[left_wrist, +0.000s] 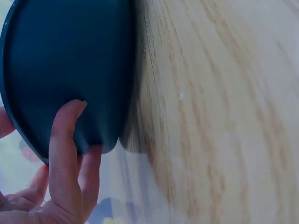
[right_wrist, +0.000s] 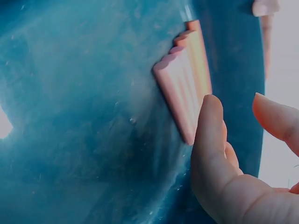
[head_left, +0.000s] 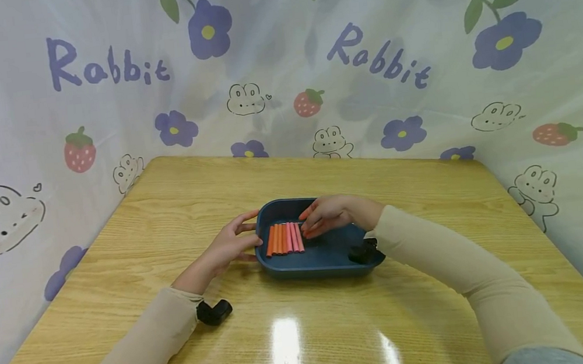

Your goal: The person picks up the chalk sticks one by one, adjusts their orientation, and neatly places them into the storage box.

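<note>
A dark blue tray [head_left: 326, 268] with rounded corners lies on the table. Inside it, toward its left end, a row of short round sticks lies side by side, orange sticks [head_left: 276, 240] on the left and pink sticks [head_left: 294, 237] on the right. My left hand [head_left: 226, 245] touches the outside of the tray's left end with spread fingers, some near the rim and others lower on the wall [left_wrist: 60, 60]. Over the tray, my right hand [head_left: 332, 213] hovers beside the pink sticks. Thumb and fingers stay apart in the right wrist view, with nothing between them.
The wooden table [head_left: 193, 197] extends around the tray. A white cloth [head_left: 280, 60] printed with rabbits, flowers and strawberries hangs behind it and at both sides. Black wrist mounts [head_left: 214, 312] are worn at both sleeves; the right one overlaps the tray's front right corner.
</note>
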A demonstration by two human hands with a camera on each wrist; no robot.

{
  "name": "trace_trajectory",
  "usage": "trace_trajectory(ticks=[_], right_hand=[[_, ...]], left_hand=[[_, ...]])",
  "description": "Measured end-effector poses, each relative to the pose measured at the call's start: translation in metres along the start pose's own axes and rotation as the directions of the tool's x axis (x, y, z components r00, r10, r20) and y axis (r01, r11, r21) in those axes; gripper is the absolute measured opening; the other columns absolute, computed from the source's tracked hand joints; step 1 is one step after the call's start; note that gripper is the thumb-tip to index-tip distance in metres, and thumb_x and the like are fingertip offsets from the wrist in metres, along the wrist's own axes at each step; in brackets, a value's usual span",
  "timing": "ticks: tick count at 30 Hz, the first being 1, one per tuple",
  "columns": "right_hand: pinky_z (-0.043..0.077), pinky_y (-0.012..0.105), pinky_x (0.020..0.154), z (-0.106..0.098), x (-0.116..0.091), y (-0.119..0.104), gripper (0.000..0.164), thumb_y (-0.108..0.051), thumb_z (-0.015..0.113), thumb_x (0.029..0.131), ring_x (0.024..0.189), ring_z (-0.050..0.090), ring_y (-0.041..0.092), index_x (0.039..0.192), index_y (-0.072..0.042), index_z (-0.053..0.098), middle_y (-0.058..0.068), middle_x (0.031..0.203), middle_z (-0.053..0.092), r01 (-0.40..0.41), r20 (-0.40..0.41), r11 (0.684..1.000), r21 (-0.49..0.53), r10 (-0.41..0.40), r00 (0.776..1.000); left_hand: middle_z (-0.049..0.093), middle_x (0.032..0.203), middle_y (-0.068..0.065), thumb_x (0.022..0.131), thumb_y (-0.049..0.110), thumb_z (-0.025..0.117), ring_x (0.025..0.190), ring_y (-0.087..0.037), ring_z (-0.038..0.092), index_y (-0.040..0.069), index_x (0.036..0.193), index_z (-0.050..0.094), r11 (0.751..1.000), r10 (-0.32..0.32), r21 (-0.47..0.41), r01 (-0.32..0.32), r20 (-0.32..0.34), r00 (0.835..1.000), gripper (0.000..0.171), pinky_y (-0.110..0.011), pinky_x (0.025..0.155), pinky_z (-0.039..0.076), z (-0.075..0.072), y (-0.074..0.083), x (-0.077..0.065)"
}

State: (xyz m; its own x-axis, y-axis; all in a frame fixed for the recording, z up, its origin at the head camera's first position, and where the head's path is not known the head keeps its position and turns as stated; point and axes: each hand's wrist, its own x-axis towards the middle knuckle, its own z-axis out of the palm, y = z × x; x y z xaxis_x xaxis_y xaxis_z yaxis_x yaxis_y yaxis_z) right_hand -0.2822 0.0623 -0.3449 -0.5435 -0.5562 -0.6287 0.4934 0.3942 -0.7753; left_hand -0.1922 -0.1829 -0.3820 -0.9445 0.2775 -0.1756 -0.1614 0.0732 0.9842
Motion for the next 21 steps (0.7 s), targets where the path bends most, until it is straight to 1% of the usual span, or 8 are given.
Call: trace_trajectory(ticks=[3, 5, 8, 11, 13, 17, 21], right_hand=[[0.043, 0.040, 0.095, 0.000, -0.007, 0.000, 0.049, 0.009, 0.047, 0.092, 0.093, 0.056, 0.024, 0.138, 0.010, 0.030, 0.022, 0.120, 0.046, 0.029, 0.023, 1.000, -0.009, -0.028, 0.999], [0.043, 0.040, 0.095, 0.001, -0.012, 0.000, 0.051, 0.009, 0.046, 0.092, 0.097, 0.055, 0.026, 0.139, 0.009, 0.028, 0.025, 0.124, 0.043, 0.047, 0.039, 0.999, -0.013, -0.046, 0.998], [0.042, 0.040, 0.097, 0.000, -0.021, 0.000, 0.051, 0.009, 0.045, 0.092, 0.110, 0.051, 0.035, 0.140, 0.009, 0.026, 0.031, 0.130, 0.038, 0.078, 0.063, 0.997, 0.003, -0.078, 0.995], [0.040, 0.041, 0.099, -0.001, -0.030, 0.000, 0.052, 0.008, 0.043, 0.094, 0.123, 0.039, 0.042, 0.141, 0.010, 0.022, 0.033, 0.129, 0.036, 0.122, 0.093, 0.992, 0.012, -0.123, 0.988], [0.039, 0.042, 0.099, -0.003, -0.036, 0.000, 0.052, 0.007, 0.042, 0.094, 0.127, 0.033, 0.044, 0.141, 0.011, 0.021, 0.032, 0.124, 0.040, 0.152, 0.107, 0.988, 0.016, -0.152, 0.982], [0.038, 0.042, 0.100, -0.008, -0.047, 0.003, 0.053, 0.008, 0.042, 0.094, 0.127, 0.031, 0.046, 0.141, 0.012, 0.019, 0.021, 0.111, 0.050, 0.189, 0.105, 0.982, 0.027, -0.191, 0.976], [0.038, 0.042, 0.100, -0.013, -0.058, 0.008, 0.054, 0.008, 0.043, 0.093, 0.126, 0.029, 0.047, 0.141, 0.012, 0.018, 0.017, 0.107, 0.051, 0.217, 0.089, 0.976, 0.025, -0.218, 0.972]], left_hand=[[0.032, 0.138, -0.026, 0.088, 0.000, 0.054, 0.101, -0.038, 0.057, 0.012, 0.147, 0.026, 1.000, -0.002, 0.003, 0.002, 0.000, 1.000, 0.066, -0.046, 0.072, 0.054, 0.000, 0.000, 0.000], [0.033, 0.138, -0.026, 0.088, 0.000, 0.054, 0.101, -0.038, 0.056, 0.012, 0.147, 0.027, 1.000, -0.004, 0.006, 0.004, 0.000, 1.000, 0.065, -0.045, 0.072, 0.054, 0.000, 0.001, 0.000], [0.032, 0.138, -0.026, 0.089, 0.001, 0.054, 0.100, -0.037, 0.057, 0.011, 0.147, 0.026, 1.000, -0.003, 0.012, 0.003, 0.003, 1.000, 0.065, -0.043, 0.070, 0.055, 0.001, 0.002, -0.001], [0.032, 0.138, -0.027, 0.089, 0.001, 0.054, 0.099, -0.036, 0.057, 0.010, 0.147, 0.026, 1.000, 0.000, 0.015, 0.000, 0.004, 1.000, 0.065, -0.042, 0.069, 0.055, 0.001, 0.003, -0.001], [0.033, 0.138, -0.027, 0.089, 0.001, 0.053, 0.099, -0.036, 0.058, 0.010, 0.147, 0.026, 1.000, 0.001, 0.015, -0.001, 0.003, 1.000, 0.065, -0.042, 0.069, 0.055, 0.001, 0.002, -0.001], [0.033, 0.138, -0.027, 0.089, 0.000, 0.053, 0.099, -0.035, 0.058, 0.010, 0.147, 0.026, 1.000, 0.001, 0.015, -0.001, 0.004, 1.000, 0.065, -0.042, 0.069, 0.055, 0.001, 0.001, 0.001], [0.032, 0.138, -0.027, 0.089, 0.001, 0.053, 0.099, -0.035, 0.057, 0.010, 0.147, 0.026, 1.000, 0.003, 0.011, -0.003, 0.007, 1.000, 0.065, -0.042, 0.069, 0.055, 0.001, 0.000, 0.001]])
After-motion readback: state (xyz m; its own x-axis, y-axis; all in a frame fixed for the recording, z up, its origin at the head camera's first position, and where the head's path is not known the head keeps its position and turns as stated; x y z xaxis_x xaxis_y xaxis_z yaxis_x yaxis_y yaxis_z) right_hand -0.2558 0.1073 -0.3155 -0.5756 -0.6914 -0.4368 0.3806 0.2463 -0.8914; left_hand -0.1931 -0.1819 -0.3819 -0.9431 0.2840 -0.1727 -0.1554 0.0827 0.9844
